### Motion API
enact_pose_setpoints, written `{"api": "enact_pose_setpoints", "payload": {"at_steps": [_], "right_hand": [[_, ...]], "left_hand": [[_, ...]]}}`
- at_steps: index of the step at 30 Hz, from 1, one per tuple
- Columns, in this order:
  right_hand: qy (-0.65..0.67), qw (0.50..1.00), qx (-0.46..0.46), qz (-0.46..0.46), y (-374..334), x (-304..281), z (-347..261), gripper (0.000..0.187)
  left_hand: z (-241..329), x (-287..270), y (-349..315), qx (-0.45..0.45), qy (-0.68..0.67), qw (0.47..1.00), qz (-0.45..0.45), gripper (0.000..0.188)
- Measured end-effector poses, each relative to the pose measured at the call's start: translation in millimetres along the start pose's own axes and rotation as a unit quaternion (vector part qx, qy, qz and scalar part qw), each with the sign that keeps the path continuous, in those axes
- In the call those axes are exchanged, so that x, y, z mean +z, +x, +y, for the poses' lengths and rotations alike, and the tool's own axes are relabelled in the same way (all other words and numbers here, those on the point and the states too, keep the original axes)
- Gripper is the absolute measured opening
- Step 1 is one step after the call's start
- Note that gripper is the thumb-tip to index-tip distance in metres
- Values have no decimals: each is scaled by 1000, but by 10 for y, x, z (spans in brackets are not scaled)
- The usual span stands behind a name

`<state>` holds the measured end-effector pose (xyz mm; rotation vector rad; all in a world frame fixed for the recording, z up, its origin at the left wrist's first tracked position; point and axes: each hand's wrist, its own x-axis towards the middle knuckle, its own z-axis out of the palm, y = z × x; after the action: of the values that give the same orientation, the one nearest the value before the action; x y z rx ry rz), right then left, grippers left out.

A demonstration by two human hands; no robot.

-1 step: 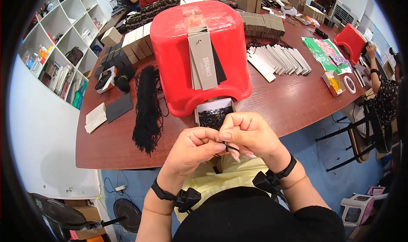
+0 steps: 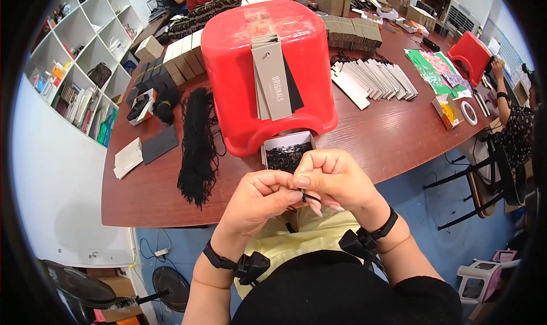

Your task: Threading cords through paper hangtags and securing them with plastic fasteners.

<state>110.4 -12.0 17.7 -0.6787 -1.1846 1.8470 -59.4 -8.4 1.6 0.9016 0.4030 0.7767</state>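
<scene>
My left hand [image 2: 256, 202] and my right hand [image 2: 339, 182] meet above my lap, just in front of the table's near edge. Both are closed in a pinch on a thin black cord [image 2: 311, 198], a short stretch of which shows below the fingertips. Most of the cord is hidden by the fingers. Right behind the hands, a small white box [image 2: 292, 139] holds a tangle of black cords [image 2: 285, 156]. It sits partly under the arched edge of an upturned red plastic stool [image 2: 236, 91]. Grey hang tags [image 2: 272, 88] and a black one [image 2: 293, 88] hang on the stool's side.
Left of the stool lies a long bundle of black cords [image 2: 196, 148], beside loose grey [image 2: 129, 158] and black cards [image 2: 159, 145]. Fanned light tags [image 2: 376, 80] lie to the right. A co-worker's arm [image 2: 503, 100] and a chair [image 2: 481, 188] are at the far right.
</scene>
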Motion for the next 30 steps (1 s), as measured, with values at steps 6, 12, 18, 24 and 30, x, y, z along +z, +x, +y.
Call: {"api": "enact_pose_setpoints", "payload": {"at_steps": [6, 12, 18, 24, 30], "right_hand": [[15, 995, -88, 47, 2, -35, 52, 9], [-235, 943, -213, 97, 57, -51, 16, 15], [-486, 773, -372, 165, 116, 2, 85, 15], [-477, 743, -402, 243, 128, 49, 245, 15], [-451, 720, -468, 244, 152, 22, 300, 22]], "left_hand": [[-29, -5, -75, 79, 58, 992, 79, 10], [-82, 87, -43, 164, 223, 946, 171, 10], [-160, 101, -2, 247, 430, 831, 253, 10], [-129, 128, 86, 154, 209, 924, 282, 12], [-106, 56, 103, 77, -100, 981, 147, 13]]}}
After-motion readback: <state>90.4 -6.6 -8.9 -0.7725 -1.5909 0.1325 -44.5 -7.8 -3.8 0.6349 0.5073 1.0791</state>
